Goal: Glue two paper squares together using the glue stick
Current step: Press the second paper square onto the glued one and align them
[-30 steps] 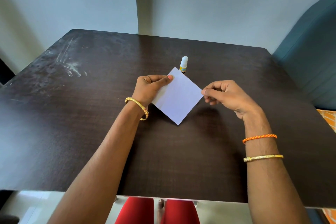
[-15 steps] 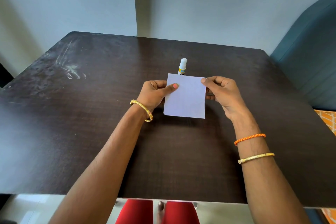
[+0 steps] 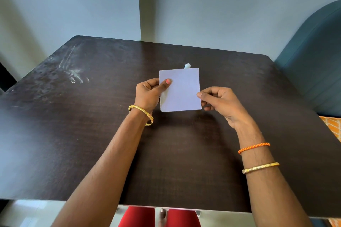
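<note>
Head camera looks down on a person holding a pale paper square (image 3: 180, 90) upright-ish above the dark bench (image 3: 92, 134), face toward them. The left hand (image 3: 148, 93) has its grip clenched on the square's left edge, thumb flat on the front face and the other fingers behind. The right hand (image 3: 219, 101) pinches the right edge low down between thumb and fingertip. A thin second edge shows along the right side of the paper, so I judge both squares may be stacked in that one hold, though I cannot tell for sure. The glue stick (image 3: 187, 65) stands on the bench just behind the paper; only its white cap peeps over the top edge.

To my eye the step in hand is squaring the sheets up, or checking them, before any glue goes on. Doing it well means keeping the pinches light and near the edges so the paper does not crease, matching corners first, then laying one sheet flat.

Room is plentiful: bare bench lies on every side of the hands, its near edge well clear toward the person's lap. The one thing to mind is the glue stick close behind, easy to topple if the paper is pushed forward.
</note>
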